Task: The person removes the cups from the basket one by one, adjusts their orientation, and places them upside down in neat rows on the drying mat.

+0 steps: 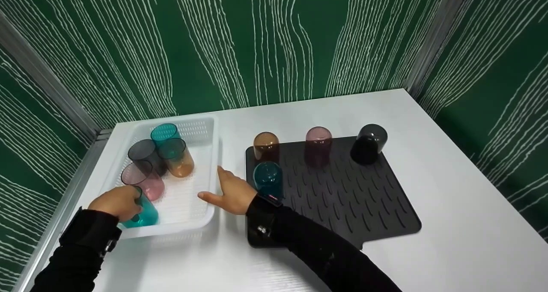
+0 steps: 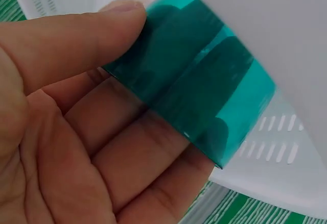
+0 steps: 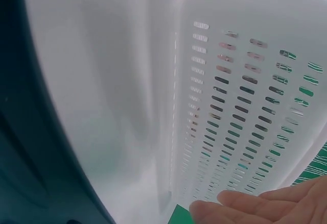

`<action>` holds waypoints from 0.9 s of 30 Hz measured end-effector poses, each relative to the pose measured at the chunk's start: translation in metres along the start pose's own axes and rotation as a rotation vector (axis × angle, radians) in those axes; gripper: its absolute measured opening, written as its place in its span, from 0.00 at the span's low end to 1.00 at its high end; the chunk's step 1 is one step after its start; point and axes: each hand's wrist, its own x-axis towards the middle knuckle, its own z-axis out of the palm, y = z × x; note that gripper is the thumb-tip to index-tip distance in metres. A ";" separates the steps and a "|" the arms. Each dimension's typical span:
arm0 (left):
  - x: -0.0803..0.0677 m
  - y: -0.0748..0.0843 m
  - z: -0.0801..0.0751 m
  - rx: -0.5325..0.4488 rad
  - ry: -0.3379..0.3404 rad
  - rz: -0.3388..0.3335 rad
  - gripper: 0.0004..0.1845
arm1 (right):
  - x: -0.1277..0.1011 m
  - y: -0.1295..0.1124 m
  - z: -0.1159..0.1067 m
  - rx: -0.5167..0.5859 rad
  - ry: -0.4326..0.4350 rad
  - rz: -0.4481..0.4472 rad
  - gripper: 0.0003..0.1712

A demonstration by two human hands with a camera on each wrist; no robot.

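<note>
My left hand (image 1: pixel 116 202) grips a teal cup (image 1: pixel 143 213) at the near left corner of the white slotted basket (image 1: pixel 201 131); in the left wrist view the thumb and fingers wrap the teal cup (image 2: pixel 204 96). My right hand (image 1: pixel 229 191) rests open against the basket's right wall, fingers (image 3: pixel 265 208) straight beside the basket (image 3: pixel 240 106). Pink (image 1: pixel 143 178), grey (image 1: pixel 145 155), amber (image 1: pixel 177 157) and teal (image 1: pixel 165 133) cups lie in the basket.
A black ribbed mat (image 1: pixel 342 189) lies right of the basket with upside-down cups: teal (image 1: pixel 268 178), amber (image 1: pixel 266 145), pink (image 1: pixel 318 140), black (image 1: pixel 369 143). The white table (image 1: pixel 449 176) is walled by green panels.
</note>
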 end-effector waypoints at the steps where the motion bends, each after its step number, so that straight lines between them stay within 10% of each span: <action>1: 0.000 0.001 -0.001 0.006 0.003 0.001 0.07 | 0.000 0.000 0.001 0.005 0.004 -0.003 0.52; 15: -0.014 0.034 -0.021 -0.062 0.099 0.082 0.14 | -0.002 0.000 0.005 0.107 0.017 0.004 0.44; 27: -0.032 0.084 -0.014 -0.226 0.575 0.118 0.11 | -0.003 0.002 -0.002 0.180 -0.027 -0.049 0.47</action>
